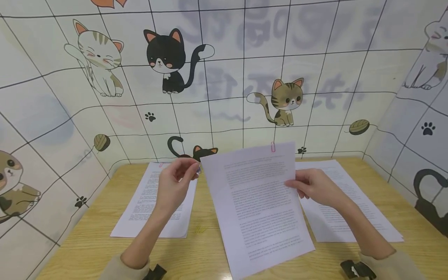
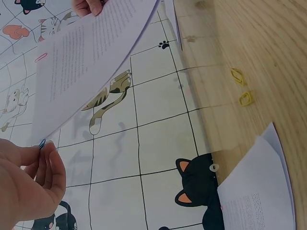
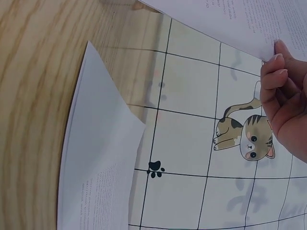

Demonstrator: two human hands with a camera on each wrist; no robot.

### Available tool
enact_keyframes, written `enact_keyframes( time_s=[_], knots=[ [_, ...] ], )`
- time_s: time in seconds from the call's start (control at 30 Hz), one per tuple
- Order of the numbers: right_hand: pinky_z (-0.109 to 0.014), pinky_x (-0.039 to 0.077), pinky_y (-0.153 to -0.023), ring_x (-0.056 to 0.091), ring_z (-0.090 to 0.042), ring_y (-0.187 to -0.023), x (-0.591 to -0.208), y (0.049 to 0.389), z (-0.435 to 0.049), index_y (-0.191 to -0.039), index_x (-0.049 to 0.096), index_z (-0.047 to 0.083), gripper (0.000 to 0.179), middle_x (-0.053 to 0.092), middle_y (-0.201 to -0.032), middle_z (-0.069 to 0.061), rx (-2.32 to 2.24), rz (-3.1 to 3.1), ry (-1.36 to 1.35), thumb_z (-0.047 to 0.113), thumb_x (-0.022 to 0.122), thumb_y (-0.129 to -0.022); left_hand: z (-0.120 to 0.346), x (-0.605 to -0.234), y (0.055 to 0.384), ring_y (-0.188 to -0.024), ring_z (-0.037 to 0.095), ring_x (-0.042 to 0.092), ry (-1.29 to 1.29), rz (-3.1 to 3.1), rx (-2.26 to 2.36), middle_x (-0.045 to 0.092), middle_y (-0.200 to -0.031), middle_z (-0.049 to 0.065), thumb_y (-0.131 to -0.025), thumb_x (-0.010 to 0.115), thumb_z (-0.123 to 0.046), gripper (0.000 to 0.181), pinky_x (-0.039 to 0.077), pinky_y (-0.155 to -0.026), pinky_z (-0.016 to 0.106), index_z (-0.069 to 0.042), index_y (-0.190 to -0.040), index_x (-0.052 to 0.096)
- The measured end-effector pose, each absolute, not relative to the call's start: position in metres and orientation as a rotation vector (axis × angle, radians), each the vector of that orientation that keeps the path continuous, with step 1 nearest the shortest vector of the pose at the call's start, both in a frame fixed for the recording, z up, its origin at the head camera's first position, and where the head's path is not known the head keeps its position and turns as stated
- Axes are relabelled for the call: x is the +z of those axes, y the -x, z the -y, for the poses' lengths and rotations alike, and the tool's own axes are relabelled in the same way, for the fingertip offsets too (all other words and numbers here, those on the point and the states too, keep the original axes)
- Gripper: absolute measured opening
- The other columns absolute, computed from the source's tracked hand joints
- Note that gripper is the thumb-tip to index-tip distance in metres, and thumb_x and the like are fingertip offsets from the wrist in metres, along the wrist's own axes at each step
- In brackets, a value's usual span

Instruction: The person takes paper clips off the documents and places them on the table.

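On my far left, a printed stack point(image 1: 140, 202) lies flat on the worktop point(image 1: 206, 249). My left hand point(image 1: 175, 181) pinches a small blue clip point(image 2: 42, 143) just beside the upper left corner of the raised sheets point(image 1: 262, 206); I can't tell whether it grips the paper. Those sheets hang mid-air at centre, tilted, a pink clip point(image 1: 273, 147) on their top edge. I'd judge them light, floppy and quick to crease or slide apart, so a gentle edge hold suits them; the blue clip looks slick and easily dropped. My right hand point(image 1: 313, 186) pinches their right edge. Farthest right lies another paper pile point(image 1: 329, 223).
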State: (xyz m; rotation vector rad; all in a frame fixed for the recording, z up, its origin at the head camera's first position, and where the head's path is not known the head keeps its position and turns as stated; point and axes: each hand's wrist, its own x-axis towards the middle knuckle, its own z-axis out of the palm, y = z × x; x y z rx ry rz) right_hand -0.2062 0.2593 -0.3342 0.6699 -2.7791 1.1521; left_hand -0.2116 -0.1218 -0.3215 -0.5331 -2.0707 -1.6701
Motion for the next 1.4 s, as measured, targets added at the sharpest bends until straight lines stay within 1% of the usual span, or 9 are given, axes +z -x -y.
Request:
enact_keyframes(
  time_s=[0.2, 0.37, 0.43, 0.6, 0.77, 0.97, 1.17, 1.4],
  knots=[
    [-0.022, 0.034, -0.046, 0.046, -0.008, -0.051, -0.334, 0.206, -0.261, -0.100, 0.070, 0.006, 0.005, 0.051, -0.058, 0.005, 1.161, 2.773, -0.665, 0.008, 0.068, -0.096, 0.127, -0.329, 0.213, -0.075, 0.018, 0.068, 0.486, 2.197, -1.630, 0.070, -0.090, 0.013, -0.096, 0.070, -0.007, 0.010, 0.058, -0.073, 0.025, -0.003, -0.105, 0.072],
    [-0.023, 0.034, -0.045, 0.046, -0.008, -0.051, -0.334, 0.206, -0.262, -0.100, 0.070, 0.005, 0.005, 0.051, -0.058, 0.006, 1.172, 2.758, -0.685, 0.007, 0.067, -0.096, 0.129, -0.336, 0.214, -0.075, 0.028, 0.068, 0.480, 2.279, -1.583, 0.070, -0.086, 0.013, -0.096, 0.069, -0.007, 0.007, 0.056, -0.070, 0.023, -0.002, -0.101, 0.071],
    [-0.022, 0.034, -0.046, 0.047, -0.008, -0.051, -0.334, 0.207, -0.262, -0.101, 0.070, 0.005, 0.006, 0.051, -0.058, 0.006, 1.173, 2.757, -0.683, 0.007, 0.068, -0.096, 0.129, -0.339, 0.214, -0.074, 0.029, 0.067, 0.481, 2.317, -1.563, 0.070, -0.085, 0.013, -0.096, 0.069, -0.007, 0.006, 0.055, -0.068, 0.022, -0.002, -0.098, 0.072],
    [-0.022, 0.035, -0.046, 0.047, -0.009, -0.052, -0.331, 0.205, -0.261, -0.104, 0.071, 0.004, 0.009, 0.051, -0.059, 0.005, 1.175, 2.758, -0.680, 0.008, 0.068, -0.096, 0.131, -0.347, 0.214, -0.074, 0.023, 0.066, 0.462, 2.432, -1.537, 0.070, -0.084, 0.009, -0.096, 0.069, -0.006, 0.008, 0.055, -0.069, 0.022, 0.001, -0.099, 0.071],
    [-0.022, 0.034, -0.046, 0.047, -0.008, -0.052, -0.330, 0.203, -0.261, -0.105, 0.071, 0.004, 0.011, 0.051, -0.059, 0.005, 1.181, 2.754, -0.679, 0.010, 0.069, -0.096, 0.133, -0.353, 0.213, -0.074, 0.023, 0.065, 0.429, 2.545, -1.481, 0.069, -0.084, 0.004, -0.096, 0.069, -0.008, 0.007, 0.054, -0.069, 0.023, -0.002, -0.098, 0.072],
    [-0.022, 0.033, -0.046, 0.046, -0.009, -0.051, -0.331, 0.204, -0.261, -0.104, 0.071, 0.005, 0.009, 0.051, -0.059, 0.006, 1.163, 2.759, -0.672, 0.009, 0.068, -0.096, 0.137, -0.360, 0.213, -0.070, 0.015, 0.065, 0.479, 2.636, -1.421, 0.069, -0.080, 0.002, -0.095, 0.069, -0.005, 0.004, 0.053, -0.066, 0.024, -0.002, -0.095, 0.072],
    [-0.022, 0.033, -0.046, 0.047, -0.009, -0.052, -0.333, 0.205, -0.261, -0.103, 0.070, 0.005, 0.008, 0.051, -0.059, 0.006, 1.152, 2.769, -0.669, 0.008, 0.068, -0.096, 0.141, -0.367, 0.214, -0.072, 0.024, 0.065, 0.549, 2.772, -1.381, 0.068, -0.076, 0.003, -0.095, 0.068, -0.003, 0.004, 0.050, -0.063, 0.025, -0.003, -0.092, 0.071],
    [-0.022, 0.034, -0.046, 0.047, -0.009, -0.052, -0.333, 0.205, -0.260, -0.102, 0.070, 0.005, 0.007, 0.051, -0.059, 0.005, 1.163, 2.778, -0.664, 0.007, 0.068, -0.096, 0.145, -0.374, 0.212, -0.072, 0.022, 0.064, 0.641, 2.882, -1.372, 0.068, -0.079, 0.005, -0.093, 0.068, 0.000, 0.004, 0.052, -0.064, 0.026, 0.002, -0.093, 0.071]
  ],
)
